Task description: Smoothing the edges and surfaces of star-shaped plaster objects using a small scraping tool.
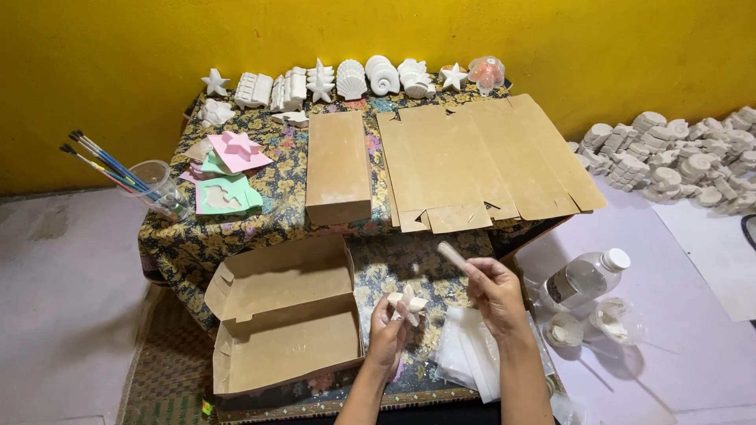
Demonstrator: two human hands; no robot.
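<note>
left hand (387, 330) grip pinched round white plaster star (408, 304) | right hand (494, 293) grip closed on pale stick tool (452, 253), just right of star | open cardboard box (283, 315) left of grips | tabletop (276, 206) under both

Just one view here: the head-worn camera looked steeply down from close above the near edge of a low table with a floral cloth (260, 228), facing the far yellow painted wall (378, 39). No second view overlapped it.
</note>
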